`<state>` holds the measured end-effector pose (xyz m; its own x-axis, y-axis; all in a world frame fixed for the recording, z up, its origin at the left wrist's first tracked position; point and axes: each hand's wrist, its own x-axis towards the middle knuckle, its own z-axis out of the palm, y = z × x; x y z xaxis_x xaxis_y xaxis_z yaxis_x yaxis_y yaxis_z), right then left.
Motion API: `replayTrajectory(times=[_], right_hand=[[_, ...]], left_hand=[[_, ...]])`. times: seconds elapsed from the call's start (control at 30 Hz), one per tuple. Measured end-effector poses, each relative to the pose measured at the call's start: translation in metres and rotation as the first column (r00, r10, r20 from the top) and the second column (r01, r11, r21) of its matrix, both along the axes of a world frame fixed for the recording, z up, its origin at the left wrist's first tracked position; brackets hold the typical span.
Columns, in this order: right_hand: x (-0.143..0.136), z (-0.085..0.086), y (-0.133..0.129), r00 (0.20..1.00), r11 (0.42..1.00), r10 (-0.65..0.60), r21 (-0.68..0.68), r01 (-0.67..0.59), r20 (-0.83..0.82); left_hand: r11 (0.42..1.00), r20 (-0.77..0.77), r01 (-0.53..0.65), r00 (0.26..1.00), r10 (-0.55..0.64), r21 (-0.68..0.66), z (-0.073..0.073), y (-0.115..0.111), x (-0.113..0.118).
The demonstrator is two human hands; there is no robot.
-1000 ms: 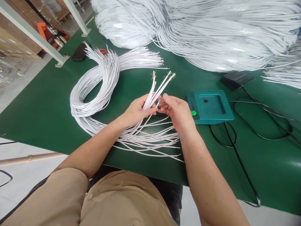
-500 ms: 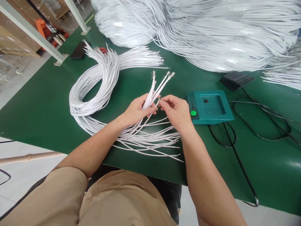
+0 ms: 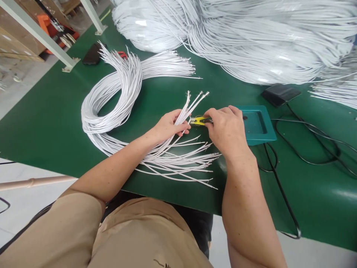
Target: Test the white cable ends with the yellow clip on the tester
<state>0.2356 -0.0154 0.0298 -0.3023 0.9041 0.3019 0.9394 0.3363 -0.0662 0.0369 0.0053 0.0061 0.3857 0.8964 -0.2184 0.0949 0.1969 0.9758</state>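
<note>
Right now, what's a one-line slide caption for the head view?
Left hand holds white wires; right hand holds a yellow tool close beside them.

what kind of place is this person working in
Probably a wire workshop or factory floor: a large heap of white wires lies on the green table, the right hand holds a yellow tool, and what looks like an orange pallet truck stands beyond.

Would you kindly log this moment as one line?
left hand: holds white wires | right hand: holds yellow tool, tip near wires | teal tray: partly behind right hand
</note>
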Motion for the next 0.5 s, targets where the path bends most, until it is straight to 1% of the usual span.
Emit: replayTrajectory(times=[0.13, 0.33, 0.4, 0.5], right_hand=[[-0.0013, 0.0001, 0.0015, 0.999, 1.000, 0.005, 0.009, -0.005, 0.044], [-0.0035, -0.0016, 0.0059, 0.998, 1.000, -0.025, 0.017, 0.024, 0.064], [-0.0034, -0.0025, 0.0064, 0.997, 0.999, -0.034, 0.006, 0.033, 0.063], [-0.0022, -0.0018, 0.0042, 1.000, 1.000, -0.012, -0.009, 0.013, 0.026]], left_hand=[[0.999, -0.053, 0.016, 0.999, -0.013, 0.052, -0.0024, 0.0005, 0.0006], [0.998, -0.145, -0.013, 0.989, 0.021, 0.053, -0.0001, 0.0012, 0.0054], [0.999, -0.175, -0.005, 0.984, 0.014, 0.054, -0.0007, 0.0015, 0.0063], [0.998, -0.170, 0.009, 0.985, 0.001, 0.059, -0.0037, 0.0026, 0.0057]])
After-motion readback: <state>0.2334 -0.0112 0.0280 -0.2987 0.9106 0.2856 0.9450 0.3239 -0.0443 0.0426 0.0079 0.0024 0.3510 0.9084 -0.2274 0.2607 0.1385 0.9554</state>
